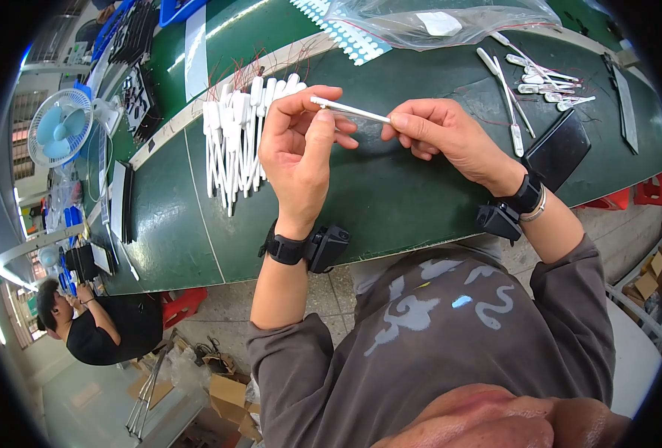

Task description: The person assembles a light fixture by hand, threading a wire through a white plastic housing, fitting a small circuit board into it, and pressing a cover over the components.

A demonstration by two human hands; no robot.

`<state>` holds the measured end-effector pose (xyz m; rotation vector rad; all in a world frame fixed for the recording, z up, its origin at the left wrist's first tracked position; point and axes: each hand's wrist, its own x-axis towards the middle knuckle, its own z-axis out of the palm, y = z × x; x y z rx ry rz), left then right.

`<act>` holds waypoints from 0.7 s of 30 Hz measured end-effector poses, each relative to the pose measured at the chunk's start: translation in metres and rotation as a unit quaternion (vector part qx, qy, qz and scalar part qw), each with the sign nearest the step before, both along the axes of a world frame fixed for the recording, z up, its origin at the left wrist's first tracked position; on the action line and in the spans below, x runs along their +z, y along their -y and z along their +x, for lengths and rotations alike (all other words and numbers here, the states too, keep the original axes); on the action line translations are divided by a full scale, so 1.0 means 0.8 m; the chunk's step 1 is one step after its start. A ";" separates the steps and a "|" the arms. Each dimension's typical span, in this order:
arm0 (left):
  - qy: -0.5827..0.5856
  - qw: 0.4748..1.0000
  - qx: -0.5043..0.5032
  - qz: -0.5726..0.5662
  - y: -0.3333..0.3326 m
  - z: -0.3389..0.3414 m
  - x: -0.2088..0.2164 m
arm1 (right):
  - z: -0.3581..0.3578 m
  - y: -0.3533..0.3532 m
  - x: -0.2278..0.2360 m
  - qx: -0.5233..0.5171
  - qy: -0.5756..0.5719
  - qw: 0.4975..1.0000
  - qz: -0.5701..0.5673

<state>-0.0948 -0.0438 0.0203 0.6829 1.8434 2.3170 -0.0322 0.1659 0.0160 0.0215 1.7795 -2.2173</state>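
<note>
A thin white rod (357, 111) is stretched between my two hands above the green table. Its far end is pinched between thumb and index finger of my left hand (300, 153), where a small fitting shows. Thumb and fingers of my right hand (454, 138) close on the other end. Just left of my left hand lies a pile of white wands (235, 127) with wider heads and thin red wires. Beyond my right hand are two longer white wands (507, 93) and a small group of white wired pieces (547, 78).
The green table (398, 201) curves around me. A black flat tray (559, 149) lies at the right. A clear plastic bag (450, 26) and a blue-white perforated sheet (346, 33) lie at the back. Left are a fan (61, 127) and a seated co-worker (107, 325).
</note>
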 end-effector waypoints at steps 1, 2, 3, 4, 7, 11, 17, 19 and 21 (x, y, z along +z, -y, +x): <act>-0.002 1.000 0.000 -0.003 0.000 0.000 0.000 | 0.000 0.000 0.000 0.000 0.000 1.000 0.000; -0.002 1.000 0.000 -0.003 0.000 0.001 0.001 | 0.000 0.000 -0.001 -0.003 -0.011 1.000 0.009; -0.006 1.000 0.001 0.000 0.000 0.001 0.002 | 0.000 0.000 -0.002 -0.006 -0.022 1.000 0.018; -0.009 1.000 0.001 0.003 -0.001 0.002 0.002 | 0.000 0.000 -0.002 -0.009 -0.032 0.999 0.028; -0.017 1.000 0.016 -0.010 0.000 0.002 0.002 | 0.000 0.000 -0.002 -0.009 -0.039 0.998 0.039; -0.026 0.998 0.052 -0.034 0.000 0.003 0.002 | -0.001 0.000 -0.004 -0.009 -0.043 0.998 0.038; -0.019 0.996 0.092 0.008 -0.004 0.004 0.007 | -0.001 -0.001 -0.004 -0.010 -0.033 0.999 0.030; -0.038 0.994 0.105 0.011 0.001 0.000 0.000 | -0.001 -0.002 -0.005 -0.018 -0.030 0.999 0.035; -0.073 0.988 0.132 0.019 0.005 -0.003 -0.003 | -0.001 -0.003 -0.007 -0.023 -0.029 0.999 0.038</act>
